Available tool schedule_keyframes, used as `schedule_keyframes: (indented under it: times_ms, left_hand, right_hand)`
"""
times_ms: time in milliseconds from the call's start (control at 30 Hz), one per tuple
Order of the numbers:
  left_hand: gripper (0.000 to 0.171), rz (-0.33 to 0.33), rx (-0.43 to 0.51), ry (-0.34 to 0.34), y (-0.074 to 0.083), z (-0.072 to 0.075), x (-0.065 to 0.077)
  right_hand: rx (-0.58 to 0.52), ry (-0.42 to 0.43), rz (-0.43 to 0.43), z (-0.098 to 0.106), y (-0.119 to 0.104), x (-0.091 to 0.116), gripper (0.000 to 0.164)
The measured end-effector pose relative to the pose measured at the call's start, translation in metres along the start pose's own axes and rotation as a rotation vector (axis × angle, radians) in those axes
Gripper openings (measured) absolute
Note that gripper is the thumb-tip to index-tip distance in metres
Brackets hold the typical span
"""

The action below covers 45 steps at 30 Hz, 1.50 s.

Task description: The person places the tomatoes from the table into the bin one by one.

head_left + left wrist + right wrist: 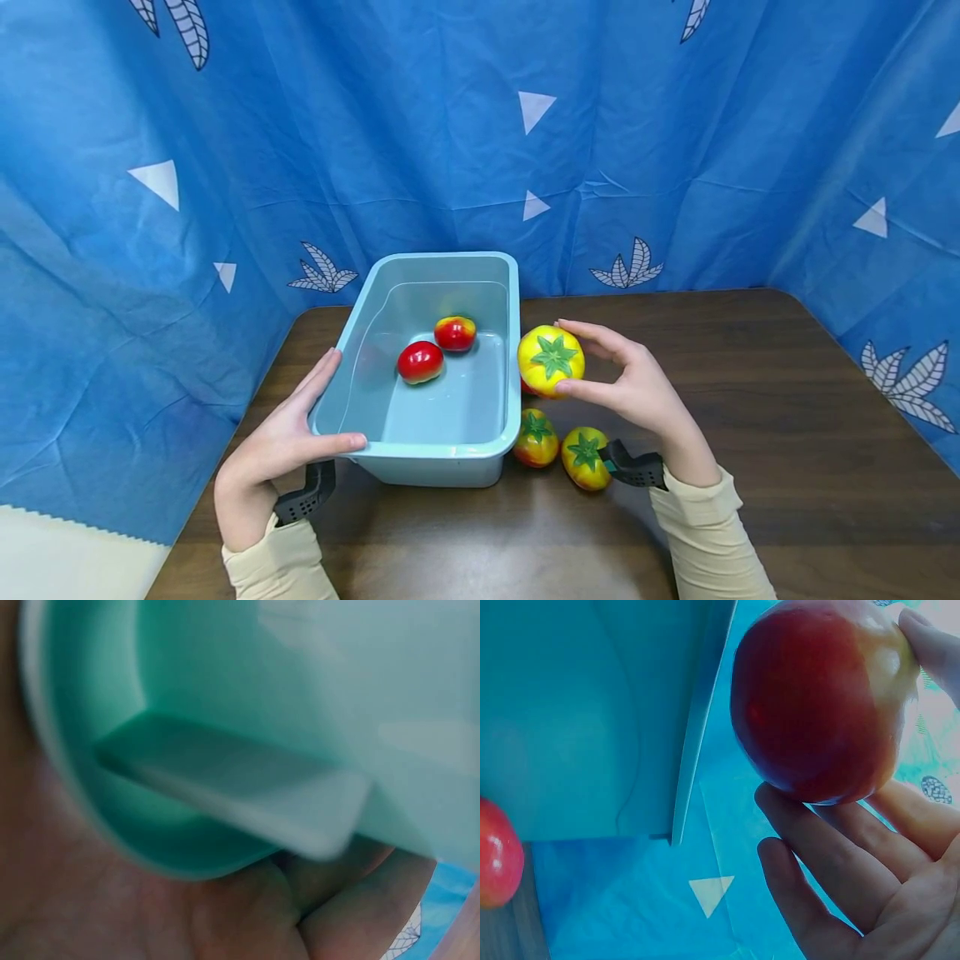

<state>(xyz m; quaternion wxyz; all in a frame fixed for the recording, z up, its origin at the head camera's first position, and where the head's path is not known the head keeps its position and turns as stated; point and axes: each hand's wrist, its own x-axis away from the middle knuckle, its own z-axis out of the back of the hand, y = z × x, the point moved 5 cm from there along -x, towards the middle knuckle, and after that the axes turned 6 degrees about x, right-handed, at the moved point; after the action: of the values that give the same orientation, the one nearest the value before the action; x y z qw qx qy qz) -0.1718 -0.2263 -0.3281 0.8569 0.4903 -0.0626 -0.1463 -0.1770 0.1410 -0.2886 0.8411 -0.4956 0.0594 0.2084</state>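
My left hand (281, 437) grips the near left corner of a light blue plastic bin (435, 451), thumb over the rim and fingers along its outer side. The left wrist view shows fingers (247, 915) curled under the bin's rim. My right hand (637, 379) holds a toy tomato (536, 346), yellow around a green star-shaped top and red underneath, between thumb and fingers. It is raised just beside the bin's right rim. Inside the bin lie two red toy tomatoes, a nearer tomato (420, 362) and a farther tomato (455, 333).
Right of the bin, two more tomatoes sit on the dark wooden table (750, 400): one tomato (536, 439) near the bin wall, another tomato (585, 468) under my right wrist. A red tomato (528, 388) shows partly behind the held one. A blue curtain (480, 167) encloses the back.
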Motion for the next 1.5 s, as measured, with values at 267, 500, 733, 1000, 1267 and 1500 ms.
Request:
schedule_keyframes:
  times_ms: [267, 500, 733, 1000, 1267, 1500]
  left_hand:
    - [0.099, 0.006, 0.006, 0.001, 0.000, 0.000, 0.001]
    - [0.099, 0.006, 0.015, 0.003, -0.001, 0.001, 0.001]
    - [0.099, 0.000, 0.002, 0.001, -0.001, 0.001, 0.001]
    - [0.099, 0.006, -0.001, 0.000, 0.000, 0.000, 0.002]
    - [0.099, 0.006, 0.012, -0.001, -0.001, -0.001, 0.000]
    - [0.099, 0.008, 0.018, 0.003, 0.000, -0.001, -0.001]
  right_hand:
    - [-0.035, 0.021, 0.009, -0.007, 0.016, -0.005, 0.059]
    - [-0.071, 0.013, 0.005, -0.016, 0.001, -0.006, 0.059]
    - [-0.074, 0.027, -0.002, -0.025, -0.023, -0.003, 0.059]
    - [-0.070, 0.023, 0.040, -0.035, -0.031, -0.004, 0.058]
    - [-0.104, 0.025, 0.099, -0.043, -0.035, -0.004, 0.060]
    - [-0.105, 0.010, 0.109, -0.051, -0.037, -0.003, 0.059]
